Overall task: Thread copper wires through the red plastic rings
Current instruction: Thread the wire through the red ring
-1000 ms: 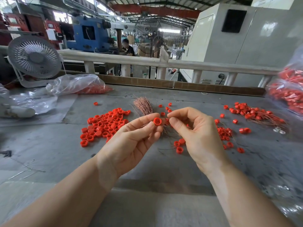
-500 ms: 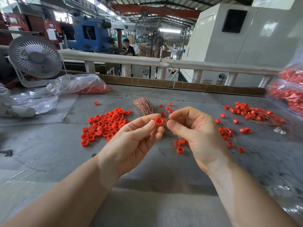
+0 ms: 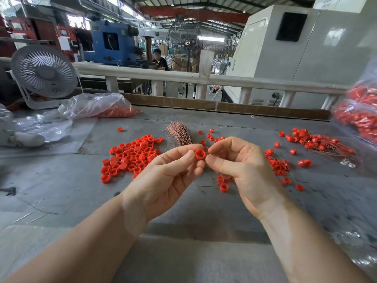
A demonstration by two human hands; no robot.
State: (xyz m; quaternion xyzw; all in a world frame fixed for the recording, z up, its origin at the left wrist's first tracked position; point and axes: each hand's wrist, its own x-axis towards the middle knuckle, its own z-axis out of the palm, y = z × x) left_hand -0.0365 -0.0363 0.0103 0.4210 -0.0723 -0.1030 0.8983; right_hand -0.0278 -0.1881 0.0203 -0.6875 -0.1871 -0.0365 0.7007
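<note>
Factory bench (image 3: 61, 180): left hand (image 3: 163, 180) pinches red ring (image 3: 200, 154); right hand (image 3: 240, 168) fingers pinched beside it, wire not discernible. Threading step; next needs fine alignment.

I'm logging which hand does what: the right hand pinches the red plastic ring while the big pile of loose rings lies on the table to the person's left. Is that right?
Not quite. In the head view the left hand pinches the red plastic ring, not the right hand, whose fingertips only meet beside it. The big pile of loose rings does lie on the table's left side.
</note>
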